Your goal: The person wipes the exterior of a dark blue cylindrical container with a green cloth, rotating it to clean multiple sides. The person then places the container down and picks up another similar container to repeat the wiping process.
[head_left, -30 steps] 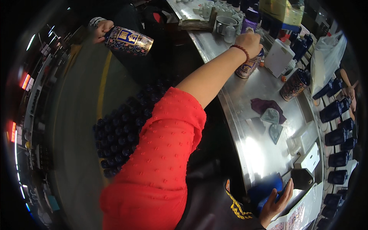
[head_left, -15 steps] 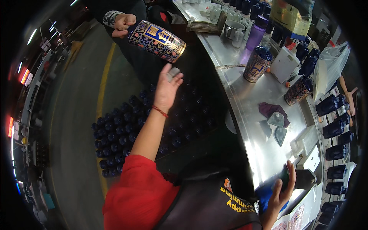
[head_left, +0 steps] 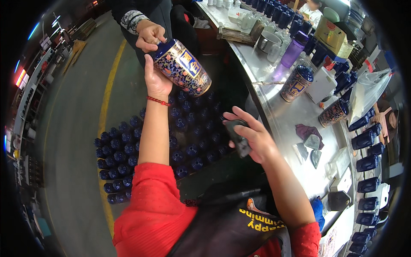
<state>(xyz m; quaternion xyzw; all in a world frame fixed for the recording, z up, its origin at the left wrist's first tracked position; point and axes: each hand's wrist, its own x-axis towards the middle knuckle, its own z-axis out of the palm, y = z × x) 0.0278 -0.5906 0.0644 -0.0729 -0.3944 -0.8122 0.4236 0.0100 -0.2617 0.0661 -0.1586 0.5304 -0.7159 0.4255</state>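
Note:
A co-worker's hand point(head_left: 150, 35) holds a dark blue bottle point(head_left: 183, 68) with a gold and floral pattern by its neck end, tilted. My left hand point(head_left: 157, 82) is at the bottle's near left side, palm and thumb against it; its fingers are hidden behind the bottle. My right hand point(head_left: 256, 138) is closed around a dark, flat, oblong piece point(head_left: 238, 138), held in the air between my body and the metal table point(head_left: 284, 147). Two more patterned bottles, one upright point(head_left: 296, 84) and one leaning point(head_left: 333, 113), are on the table.
Rows of dark blue bottles point(head_left: 192, 150) stand on the floor beneath my arms. On the table lie a purple cloth point(head_left: 305, 131) and grey-green flat pieces point(head_left: 315, 157); a purple drinking bottle point(head_left: 294, 50) and a metal mug point(head_left: 266, 41) stand farther back. More blue bottles point(head_left: 367, 163) line the right.
My left hand has reached up to the patterned bottle, which tilts more steeply now. My right hand has come off the table side toward the middle, carrying the dark oblong piece.

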